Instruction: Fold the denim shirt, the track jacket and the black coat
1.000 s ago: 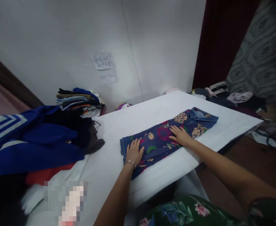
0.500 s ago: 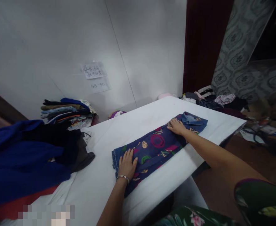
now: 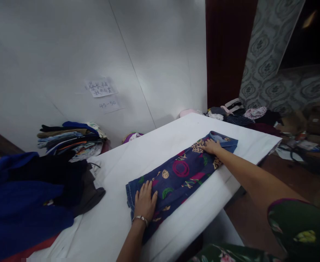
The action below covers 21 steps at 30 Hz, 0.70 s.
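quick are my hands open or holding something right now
Left hand: open, laid flat on the printed denim garment.
Right hand: on the same garment, near its farther end; whether it grips cloth can't be told.

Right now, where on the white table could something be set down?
Bare patches of the white table: between the heap of clothes and the denim garment; between that garment and the wall-side edge; and past its right end. Crowded: the left, where the heap lies, and the garment, where the left hand and the right hand rest.
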{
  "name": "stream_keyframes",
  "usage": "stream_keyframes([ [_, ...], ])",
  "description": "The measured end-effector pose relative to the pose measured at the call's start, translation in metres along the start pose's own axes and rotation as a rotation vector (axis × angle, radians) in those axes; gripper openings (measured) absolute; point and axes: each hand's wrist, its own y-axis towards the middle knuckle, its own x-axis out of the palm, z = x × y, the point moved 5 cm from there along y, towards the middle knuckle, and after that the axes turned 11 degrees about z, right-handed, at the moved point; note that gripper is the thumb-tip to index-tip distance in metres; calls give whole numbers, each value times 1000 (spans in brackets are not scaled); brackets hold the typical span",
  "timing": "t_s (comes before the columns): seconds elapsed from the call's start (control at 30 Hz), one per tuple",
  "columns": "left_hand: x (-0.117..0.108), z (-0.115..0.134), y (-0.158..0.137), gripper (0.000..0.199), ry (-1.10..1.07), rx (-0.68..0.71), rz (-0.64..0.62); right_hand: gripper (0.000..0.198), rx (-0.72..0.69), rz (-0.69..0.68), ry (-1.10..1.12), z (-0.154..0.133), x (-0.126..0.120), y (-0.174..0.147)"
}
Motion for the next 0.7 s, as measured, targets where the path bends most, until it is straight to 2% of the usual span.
stream_keyframes([
  [0.1, 0, 0, 0, 52, -6, -1, 7, 78, 35, -16, -5, 16, 7, -2],
  [0.23, -1, 1, -1, 52, -14, -2, 6, 69, 18, -35, -6, 22, 7, 3],
  [0.4, -1, 1, -1, 53, -20, -8, 9, 62, 15, 79, -56, 53, -10, 0],
  [0.53, -1, 1, 0, 53, -29, -2, 9, 63, 79, 101, -60, 88, -8, -16],
  [0.7, -1, 2, 0, 52, -36, -11, -2, 61, 109, 115, 3, 97, -10, -21],
])
